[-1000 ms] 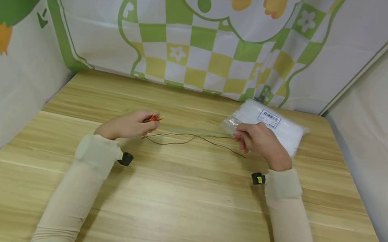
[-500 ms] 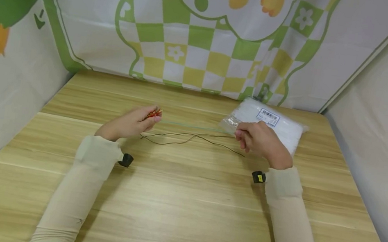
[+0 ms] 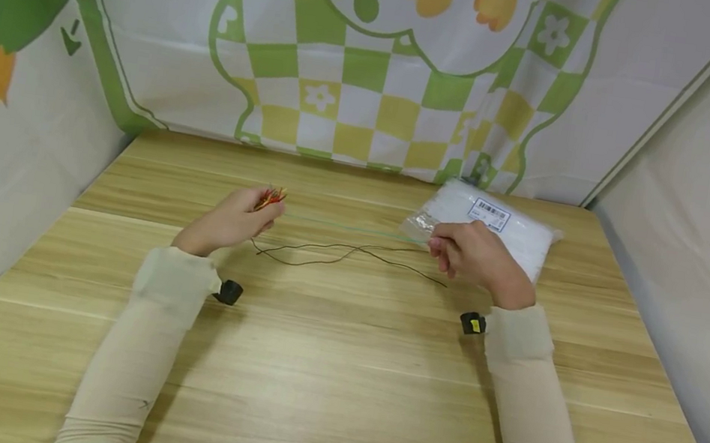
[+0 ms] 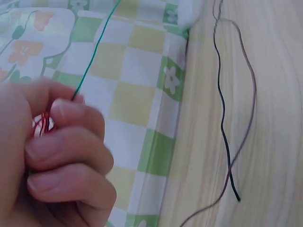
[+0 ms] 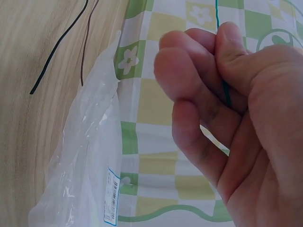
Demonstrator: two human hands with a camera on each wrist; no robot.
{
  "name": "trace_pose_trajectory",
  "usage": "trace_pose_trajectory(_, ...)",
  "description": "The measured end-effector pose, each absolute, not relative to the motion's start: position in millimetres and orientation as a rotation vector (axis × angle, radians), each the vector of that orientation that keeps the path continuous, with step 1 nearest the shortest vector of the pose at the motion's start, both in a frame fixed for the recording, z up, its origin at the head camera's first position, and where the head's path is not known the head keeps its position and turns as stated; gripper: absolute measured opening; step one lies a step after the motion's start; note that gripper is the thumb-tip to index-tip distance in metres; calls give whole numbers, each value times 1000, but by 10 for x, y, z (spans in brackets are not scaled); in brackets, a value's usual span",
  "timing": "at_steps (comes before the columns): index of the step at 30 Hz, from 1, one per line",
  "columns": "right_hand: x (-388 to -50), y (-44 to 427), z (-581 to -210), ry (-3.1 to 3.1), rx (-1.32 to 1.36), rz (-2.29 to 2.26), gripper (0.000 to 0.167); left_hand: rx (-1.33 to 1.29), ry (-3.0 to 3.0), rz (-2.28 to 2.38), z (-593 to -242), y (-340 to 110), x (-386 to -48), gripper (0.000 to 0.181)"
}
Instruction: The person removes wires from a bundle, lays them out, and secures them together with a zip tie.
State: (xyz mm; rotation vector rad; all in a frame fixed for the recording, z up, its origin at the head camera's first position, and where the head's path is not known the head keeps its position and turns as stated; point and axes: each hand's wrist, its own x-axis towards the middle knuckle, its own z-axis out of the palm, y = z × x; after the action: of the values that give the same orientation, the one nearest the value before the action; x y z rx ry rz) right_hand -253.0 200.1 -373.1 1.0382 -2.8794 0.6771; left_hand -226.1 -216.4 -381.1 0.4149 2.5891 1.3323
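Observation:
In the head view my left hand [image 3: 231,218] grips a small bunch of red, orange and yellow wires [image 3: 271,199], their ends sticking out above the thumb. From its fingers a thin green wire [image 4: 97,49] stretches across to my right hand [image 3: 480,260]. The right thumb and forefinger pinch the far end of this wire, whose tip shows against the palm in the right wrist view. Below the taut wire, a black wire [image 4: 222,109] and a brown wire [image 4: 254,85] lie on the table and cross each other. Most of the bunch is hidden inside the left fist.
A clear plastic bag [image 3: 520,233] with white contents and a barcode label lies behind and under the right hand. Beyond the wooden table [image 3: 332,385] hangs a green and yellow checked cloth [image 3: 358,101]. White cloth walls stand on both sides.
My left hand has shifted a little left and up, tilting the wire bunch more upright. The green wire has risen off the table slightly. My right hand has stayed nearly still.

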Motion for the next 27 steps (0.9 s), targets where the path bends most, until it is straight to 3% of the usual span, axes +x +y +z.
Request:
trace_pose_trajectory(11,-2517,1988,-3718,-2865,1053,669,28,370,2574,1405,-3780,-2145,-2227,34)
trace_pose_trajectory(15,-2520,1989,-3728,-2881,1038,663,29,435,2571,1353,-3791,-2149,-2229,44)
trace_pose_trajectory(25,-2517,2000,-3740,-2908,1022,665,29,502,2638,1227,-3828,-2146,-2276,49)
trace_pose_trajectory(27,-2515,2006,-3735,-2919,1007,661,29,504,2653,1182,-3830,-2146,-2289,42)
